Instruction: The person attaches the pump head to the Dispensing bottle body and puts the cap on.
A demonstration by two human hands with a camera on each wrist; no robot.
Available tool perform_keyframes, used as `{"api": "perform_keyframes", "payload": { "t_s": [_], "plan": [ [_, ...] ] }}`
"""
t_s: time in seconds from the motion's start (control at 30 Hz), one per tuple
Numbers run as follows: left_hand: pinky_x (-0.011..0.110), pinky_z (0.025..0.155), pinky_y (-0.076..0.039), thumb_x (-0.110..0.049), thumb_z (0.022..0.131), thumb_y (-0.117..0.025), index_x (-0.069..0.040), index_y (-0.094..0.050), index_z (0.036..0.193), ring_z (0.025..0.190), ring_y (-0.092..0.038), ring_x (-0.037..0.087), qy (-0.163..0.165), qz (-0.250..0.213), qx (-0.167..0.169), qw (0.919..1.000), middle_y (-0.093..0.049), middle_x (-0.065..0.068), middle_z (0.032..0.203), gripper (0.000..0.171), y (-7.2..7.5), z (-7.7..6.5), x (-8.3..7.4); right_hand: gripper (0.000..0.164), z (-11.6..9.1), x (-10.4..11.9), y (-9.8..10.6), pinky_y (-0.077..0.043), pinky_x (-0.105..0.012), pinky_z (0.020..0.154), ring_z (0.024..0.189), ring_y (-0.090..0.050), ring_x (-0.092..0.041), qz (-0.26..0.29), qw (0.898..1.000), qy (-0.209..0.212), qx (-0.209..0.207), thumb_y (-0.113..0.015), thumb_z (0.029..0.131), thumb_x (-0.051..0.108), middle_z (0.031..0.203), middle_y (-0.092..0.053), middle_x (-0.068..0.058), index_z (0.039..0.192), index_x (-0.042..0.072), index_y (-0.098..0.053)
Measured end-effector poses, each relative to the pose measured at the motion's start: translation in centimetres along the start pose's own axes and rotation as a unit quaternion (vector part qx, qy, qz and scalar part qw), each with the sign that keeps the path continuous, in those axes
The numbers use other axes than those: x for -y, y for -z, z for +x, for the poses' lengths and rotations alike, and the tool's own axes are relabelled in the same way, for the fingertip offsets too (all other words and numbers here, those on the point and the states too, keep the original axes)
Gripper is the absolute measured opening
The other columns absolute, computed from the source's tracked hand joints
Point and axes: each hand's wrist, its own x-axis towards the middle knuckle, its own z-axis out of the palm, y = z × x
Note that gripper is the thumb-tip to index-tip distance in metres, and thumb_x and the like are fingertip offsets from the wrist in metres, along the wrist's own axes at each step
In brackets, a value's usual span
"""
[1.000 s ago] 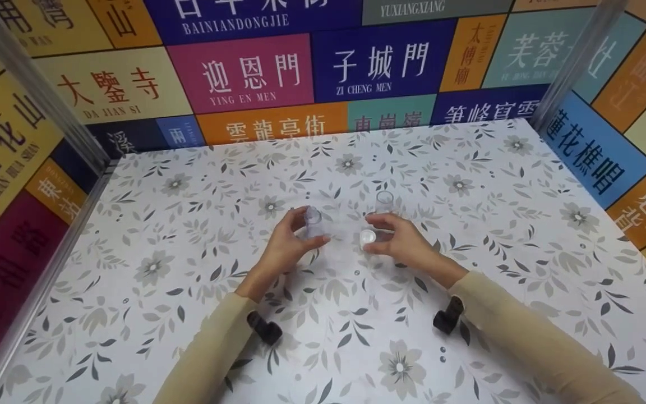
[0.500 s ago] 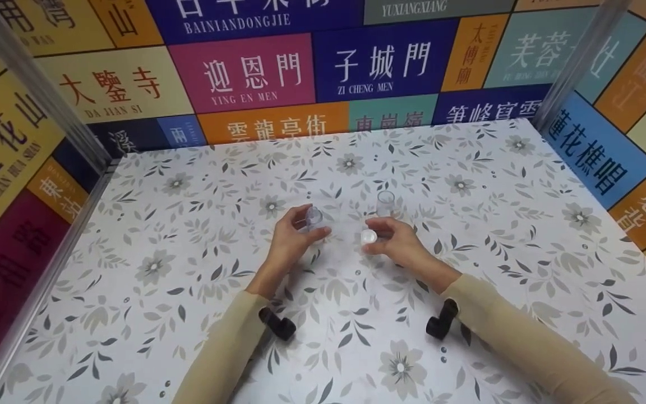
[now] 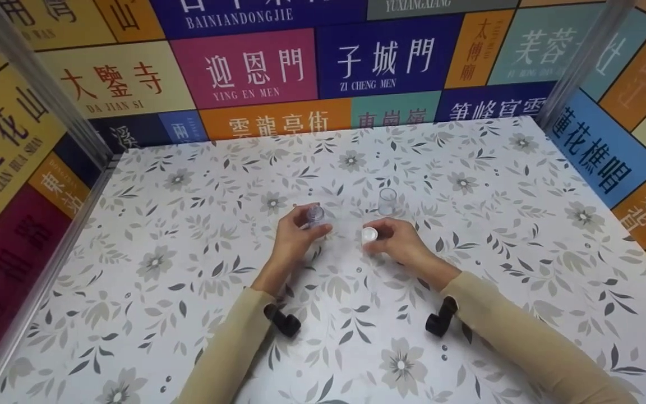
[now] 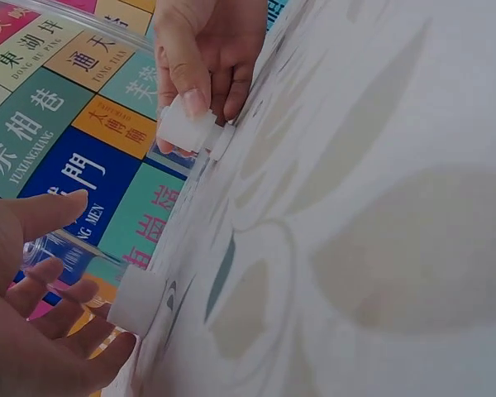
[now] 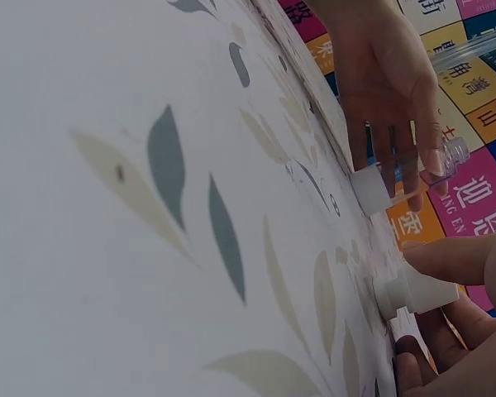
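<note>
In the head view, a small clear bottle (image 3: 315, 214) stands within the curve of my left hand (image 3: 294, 233). The left wrist view shows its white base (image 4: 139, 299) down on the table, with the fingers along one side and the thumb (image 4: 66, 213) stretched out apart from it. My right hand (image 3: 398, 242) pinches a white cap (image 3: 369, 235) between thumb and fingers. In the right wrist view this white cap (image 5: 426, 288) has a narrower white part (image 5: 388, 296) at its lower end, right at the table surface.
Just beyond the right hand, a clear open-topped cylinder (image 3: 387, 202) stands on the table. A pale floral cloth (image 3: 216, 336) covers the tabletop. Colourful panels with printed characters (image 3: 382, 62) rise along the back and both sides.
My left thumb and fingers have come closer together around the clear bottle, which stays in its spot. The right hand keeps the white cap nearly in place.
</note>
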Motion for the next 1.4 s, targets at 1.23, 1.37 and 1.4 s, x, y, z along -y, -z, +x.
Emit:
{"api": "perform_keyframes", "payload": {
  "t_s": [1.23,1.37,1.4],
  "plan": [
    [0.035,0.112,-0.045,-0.017,0.083,-0.082,-0.012,-0.055,0.142,0.13,-0.059,0.022,0.079,0.024,-0.005,0.9966,-0.064,0.009,0.137,0.066,0.0,0.0,0.4,0.049,-0.2,4.5,-1.0,-0.056,-0.024,0.073,0.106,-0.064,-0.012,0.045,0.998,0.027,-0.035,-0.078,0.086,0.012,0.128,-0.062,-0.01,0.132,0.009,-0.059],
    [0.035,0.111,-0.045,-0.018,0.083,-0.082,-0.011,-0.056,0.142,0.13,-0.059,0.022,0.074,0.026,-0.009,0.9969,-0.064,0.01,0.138,0.065,-0.1,0.0,0.3,0.047,-0.2,5.0,-1.4,-0.053,-0.02,0.073,0.108,-0.064,-0.016,0.05,0.997,0.034,-0.045,-0.078,0.085,0.012,0.128,-0.063,-0.011,0.127,0.006,-0.058],
    [0.035,0.111,-0.045,-0.018,0.083,-0.082,-0.011,-0.056,0.141,0.13,-0.059,0.022,0.073,0.028,-0.01,0.9969,-0.064,0.01,0.138,0.064,-0.1,-0.1,0.3,0.045,-0.1,5.0,-1.5,-0.053,-0.02,0.074,0.108,-0.064,-0.017,0.046,0.997,0.038,-0.049,-0.078,0.085,0.012,0.127,-0.063,-0.011,0.125,0.006,-0.058]
  ]
}}
